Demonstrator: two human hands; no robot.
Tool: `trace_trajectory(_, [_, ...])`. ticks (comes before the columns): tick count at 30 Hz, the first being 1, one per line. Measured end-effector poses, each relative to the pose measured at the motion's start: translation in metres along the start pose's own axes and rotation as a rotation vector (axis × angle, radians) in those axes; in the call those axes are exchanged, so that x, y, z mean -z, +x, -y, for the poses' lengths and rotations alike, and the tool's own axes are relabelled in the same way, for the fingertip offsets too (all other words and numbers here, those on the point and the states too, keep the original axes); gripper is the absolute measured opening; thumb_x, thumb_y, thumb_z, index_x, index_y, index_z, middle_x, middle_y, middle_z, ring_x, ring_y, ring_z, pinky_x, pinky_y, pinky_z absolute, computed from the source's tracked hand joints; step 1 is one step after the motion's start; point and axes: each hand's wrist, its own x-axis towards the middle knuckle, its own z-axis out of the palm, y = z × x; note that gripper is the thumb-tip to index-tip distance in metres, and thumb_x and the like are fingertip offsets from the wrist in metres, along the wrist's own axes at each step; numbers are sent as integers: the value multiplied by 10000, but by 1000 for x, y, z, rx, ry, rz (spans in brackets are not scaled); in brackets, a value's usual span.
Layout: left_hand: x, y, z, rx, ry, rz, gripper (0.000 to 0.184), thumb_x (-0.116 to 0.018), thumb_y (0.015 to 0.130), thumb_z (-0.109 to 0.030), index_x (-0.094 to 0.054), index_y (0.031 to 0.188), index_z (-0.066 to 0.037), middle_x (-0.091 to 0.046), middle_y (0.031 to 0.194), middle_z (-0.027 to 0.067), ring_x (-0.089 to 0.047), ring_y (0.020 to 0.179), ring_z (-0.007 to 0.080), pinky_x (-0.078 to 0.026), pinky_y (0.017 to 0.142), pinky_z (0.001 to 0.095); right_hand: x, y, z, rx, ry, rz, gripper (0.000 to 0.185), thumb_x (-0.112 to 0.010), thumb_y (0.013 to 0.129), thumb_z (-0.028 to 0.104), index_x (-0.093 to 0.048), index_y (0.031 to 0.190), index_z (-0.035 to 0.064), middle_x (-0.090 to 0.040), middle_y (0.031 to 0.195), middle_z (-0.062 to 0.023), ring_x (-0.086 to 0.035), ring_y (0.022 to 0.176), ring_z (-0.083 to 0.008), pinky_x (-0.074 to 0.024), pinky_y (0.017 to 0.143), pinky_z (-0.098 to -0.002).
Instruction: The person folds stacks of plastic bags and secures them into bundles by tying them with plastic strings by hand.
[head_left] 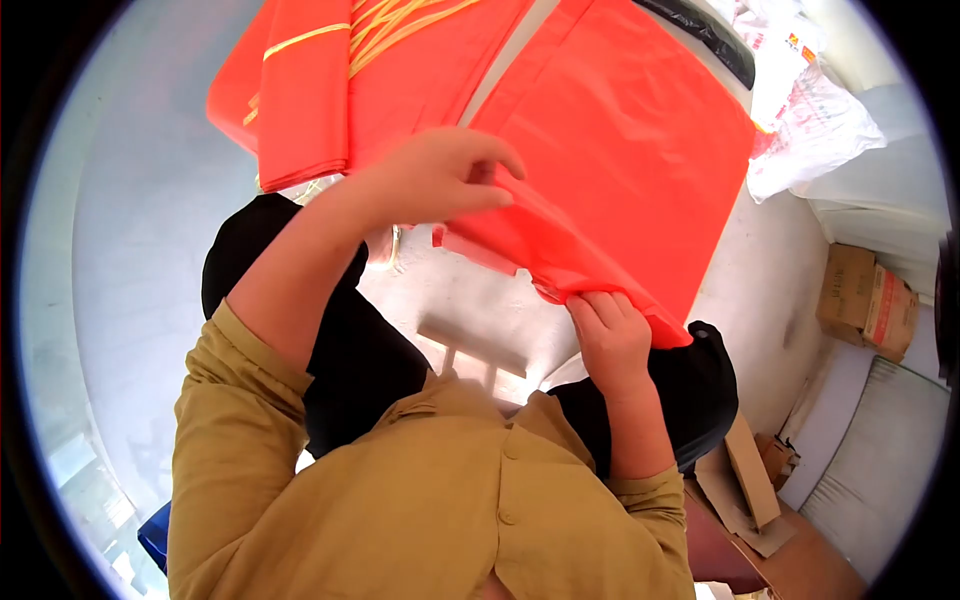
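Note:
A wide, shiny red plastic sheet (630, 150) lies spread in front of me, its near edge folded up and hanging toward my lap. My right hand (608, 335) grips that near edge, fingers bent over the gathered material. Above the sheet's left near corner is my left hand (440, 180), thumb and curled fingers apart with a gap between them. No held object shows in it. Left of the sheet lies a folded red stack (305, 110) with a yellow band across it. Several yellow strips (400, 25) rest on red material beside the stack.
White printed plastic bags (805, 120) and a black bundle (705, 40) are at the far right. A cardboard box (865, 300) stands on the right, with flattened cardboard (745, 490) lower down. My black-clad knees (700, 400) are beneath the sheet's edge.

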Motion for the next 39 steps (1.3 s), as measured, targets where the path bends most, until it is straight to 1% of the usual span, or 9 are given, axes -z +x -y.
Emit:
trace_trajectory(3, [-29,11,-6,-315,209,18,319,-770,881,-169,-716,1165,-34,-676,1003,110,-667,984,252,-542,845,392,-1,2,1,20,-23,-68,219,-695,756,63,-725,972,85,-664,898,-31,-636,786,-229,-533,644,-341])
trace_trajectory(4, [-38,13,-4,-417,222,37,367,-803,851,-220,-707,1150,-30,-665,1115,149,-626,1087,339,-522,921,435,2,4,2,2,-20,-89,214,-700,754,55,-725,965,86,-672,904,-31,-639,789,-231,-535,649,-339])
trace_trajectory(8, [-76,23,-10,-813,368,-166,430,-853,764,-287,-676,1075,-47,-651,1119,121,-630,1071,339,-518,896,444,22,12,8,-70,-14,-182,199,-724,746,27,-725,936,84,-699,927,-34,-650,794,-240,-540,663,-333])
trace_trajectory(12, [-100,14,-31,-1016,538,-275,229,-735,745,-195,-603,905,-98,-605,1014,64,-606,1004,254,-482,827,395,43,18,21,-135,23,-192,135,-788,805,-12,-720,913,33,-698,909,-86,-650,802,-284,-533,686,-367])
trace_trajectory(23, [-106,8,-28,-1103,610,-282,163,-681,671,-199,-599,757,-87,-605,1007,65,-581,1025,266,-463,863,426,66,7,19,-178,251,-219,69,-754,853,19,-709,904,22,-703,873,-104,-648,760,-303,-526,694,-379])
trace_trajectory(27, [-102,0,-30,-1135,610,-206,165,-681,650,-202,-596,740,-93,-588,984,59,-581,1001,262,-464,851,429,77,-2,-22,-426,318,-39,349,-583,1028,175,-678,1319,9,-703,1275,-191,-657,1205,-372,-504,1041,-424])
trace_trajectory(30, [-105,-11,-32,-1088,692,-57,136,-679,651,-197,-609,724,-106,-565,918,35,-579,980,232,-485,865,408,58,-6,-52,-388,313,137,540,-641,974,186,-568,1492,50,-513,1573,-211,-445,1483,-404,-384,1202,-472])
trace_trajectory(34, [-113,-12,-20,-1066,676,13,109,-686,659,-191,-616,698,-118,-548,874,21,-565,948,219,-498,882,383,21,7,-71,-331,74,307,608,-643,986,243,-504,1559,97,-274,1725,-189,-228,1592,-436,-239,1271,-560])
trace_trajectory(39, [-116,-8,-14,-1060,657,39,104,-692,660,-199,-616,684,-132,-529,859,16,-545,931,228,-492,874,382,-12,32,-110,-247,-66,246,651,-660,988,334,-478,1581,137,-276,1723,-185,-213,1594,-443,-177,1269,-626])
